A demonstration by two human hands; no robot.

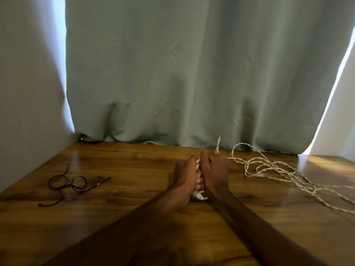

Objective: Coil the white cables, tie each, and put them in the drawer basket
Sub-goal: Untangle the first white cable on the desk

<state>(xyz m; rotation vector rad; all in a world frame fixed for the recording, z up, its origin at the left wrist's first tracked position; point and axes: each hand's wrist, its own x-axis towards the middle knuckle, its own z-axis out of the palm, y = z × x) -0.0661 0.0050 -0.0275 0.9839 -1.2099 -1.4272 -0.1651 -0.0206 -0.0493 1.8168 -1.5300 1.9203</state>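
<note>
The left hand and right hand both clench a white cable bundle over the bench; its loose tail (sprawled right, crossing itself) could knot and drag the coil apart

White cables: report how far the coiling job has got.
Done: no tied coil lies on the table, and no drawer basket is in view. In hand: the left hand and right hand grip a small cable bundle between them. Left: the loose cable sprawls uncoiled to the right of the hands, yet to be coiled, tied and stowed.
</note>
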